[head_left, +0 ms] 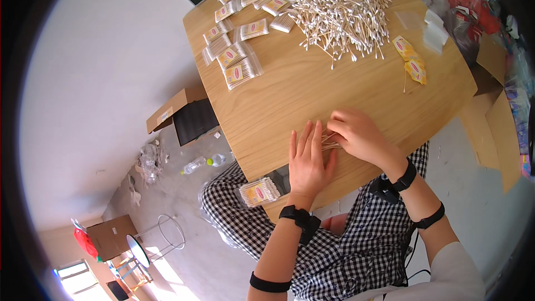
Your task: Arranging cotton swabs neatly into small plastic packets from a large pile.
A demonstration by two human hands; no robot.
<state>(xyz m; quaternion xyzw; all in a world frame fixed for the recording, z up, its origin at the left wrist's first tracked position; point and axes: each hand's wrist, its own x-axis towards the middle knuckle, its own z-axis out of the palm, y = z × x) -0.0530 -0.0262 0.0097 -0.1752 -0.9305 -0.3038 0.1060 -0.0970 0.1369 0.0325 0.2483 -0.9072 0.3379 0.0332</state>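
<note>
A small bunch of cotton swabs lies on the wooden table near its front edge, between my two hands. My left hand rests with its fingers stretched out along the bunch's left side. From the right, my right hand curls its fingers over the swabs and grips them; its fingertips are partly hidden. Beside my left wrist, a filled pack of cotton swabs with a yellow label sits at the table edge, next to a dark flat object partly covered by my hand.
A large loose heap of cotton swabs covers the far middle of the table. Several filled bags lie at the far left. Yellow labels and clear plastic bags lie at right. Cardboard boxes flank the table.
</note>
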